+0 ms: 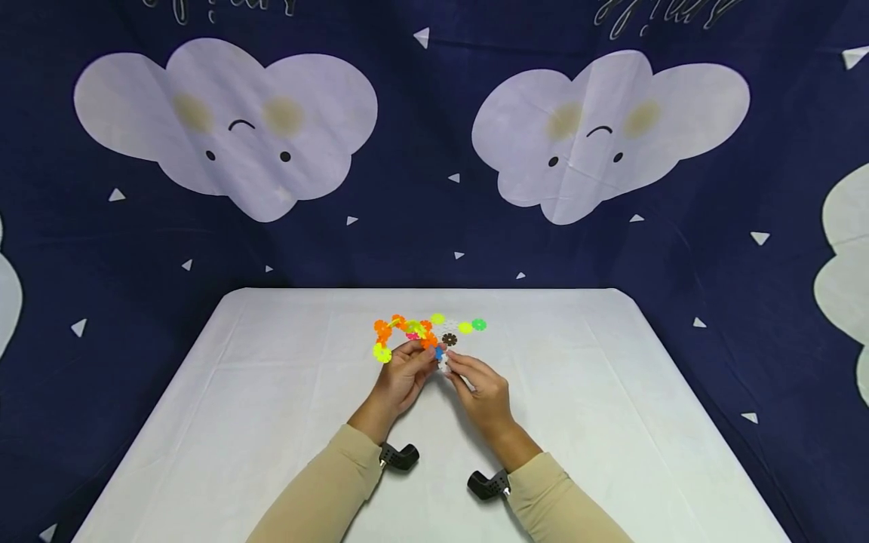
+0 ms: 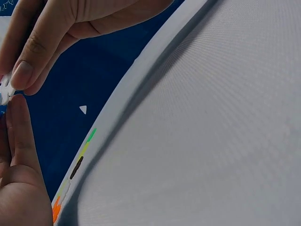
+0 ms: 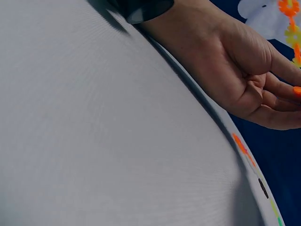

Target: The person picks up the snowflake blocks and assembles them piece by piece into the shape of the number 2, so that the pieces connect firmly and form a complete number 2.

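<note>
Near the table's far side, my left hand (image 1: 402, 377) holds a curved chain of interlocking notched plastic discs (image 1: 382, 329), mostly orange and yellow. A yellow disc (image 1: 382, 353) hangs at the chain's left end, and a blue disc (image 1: 438, 352) shows by the left fingertips. My right hand (image 1: 485, 388) pinches a white notched disc (image 1: 444, 364) beside the blue one. Whether white and blue are joined cannot be seen. In the left wrist view, both hands' fingertips meet at the white disc (image 2: 5, 89). The right wrist view shows part of the chain (image 3: 292, 35) at its edge.
Behind the hands, loose discs lie on the white table (image 1: 577, 422): a brown one (image 1: 449, 339), a green one (image 1: 479, 324), two yellow ones, pale ones and a pink one (image 1: 412, 336). A dark blue cloth with clouds (image 1: 597, 136) hangs behind.
</note>
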Demonstrator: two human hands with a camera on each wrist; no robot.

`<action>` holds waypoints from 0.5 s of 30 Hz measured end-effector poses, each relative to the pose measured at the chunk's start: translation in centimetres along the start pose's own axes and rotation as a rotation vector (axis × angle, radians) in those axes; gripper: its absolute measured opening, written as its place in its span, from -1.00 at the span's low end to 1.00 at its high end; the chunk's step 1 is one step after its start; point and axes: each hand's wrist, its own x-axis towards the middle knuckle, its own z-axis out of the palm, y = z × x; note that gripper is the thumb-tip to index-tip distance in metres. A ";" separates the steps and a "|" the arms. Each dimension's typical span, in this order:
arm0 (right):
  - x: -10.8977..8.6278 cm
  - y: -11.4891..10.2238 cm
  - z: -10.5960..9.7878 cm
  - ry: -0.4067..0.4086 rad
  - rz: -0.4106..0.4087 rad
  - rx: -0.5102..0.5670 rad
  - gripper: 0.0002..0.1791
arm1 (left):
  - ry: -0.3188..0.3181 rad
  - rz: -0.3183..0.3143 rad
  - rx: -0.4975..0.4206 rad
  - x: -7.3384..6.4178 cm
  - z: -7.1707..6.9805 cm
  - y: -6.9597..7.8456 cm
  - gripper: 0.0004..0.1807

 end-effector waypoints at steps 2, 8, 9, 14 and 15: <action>0.0 -0.1 0.0 0.003 -0.020 -0.019 -0.60 | -0.014 0.008 0.010 0.0 -0.1 0.1 -0.63; 0.0 -0.4 0.2 0.002 -0.065 -0.070 -0.78 | -0.041 0.031 0.034 0.0 -0.2 0.1 -0.66; -0.1 -0.4 0.2 0.003 -0.074 -0.082 -0.81 | -0.041 0.034 0.036 0.0 -0.2 0.1 -0.66; -0.2 -0.5 0.2 0.020 -0.121 -0.133 -0.83 | -0.032 0.047 0.051 -0.1 0.2 -0.2 -0.69; -0.2 -0.4 0.2 0.025 -0.128 -0.138 -0.82 | -0.030 0.049 0.054 -0.2 0.3 -0.3 -0.68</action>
